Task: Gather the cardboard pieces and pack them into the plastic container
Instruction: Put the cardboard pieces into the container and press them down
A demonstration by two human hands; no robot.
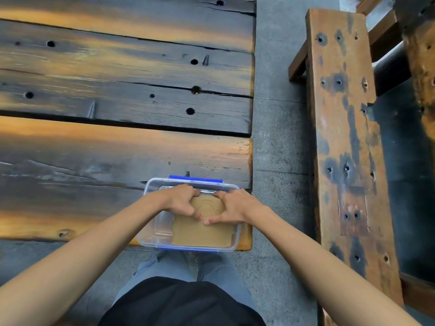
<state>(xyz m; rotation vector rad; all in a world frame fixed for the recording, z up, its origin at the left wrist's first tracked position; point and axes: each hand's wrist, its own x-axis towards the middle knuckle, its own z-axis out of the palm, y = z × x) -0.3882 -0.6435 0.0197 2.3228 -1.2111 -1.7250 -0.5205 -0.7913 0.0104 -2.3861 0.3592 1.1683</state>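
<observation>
While both hands press down, left grip (181, 201) and right grip (231, 208) lie flat, fingers spread on the cardboard (202, 231), which sits beneath them inside the container (150, 234) on the bench (94, 161).

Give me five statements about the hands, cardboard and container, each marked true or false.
1. Both hands press on the cardboard. True: the left hand and right hand rest on it.
2. The cardboard lies on the table beside the container. False: it lies inside the container.
3. The container sits at the near right corner of the table. True.
4. The container has red clips. False: its clips are blue.
5. Loose cardboard is scattered over the table. False: none shows outside the container.
</observation>
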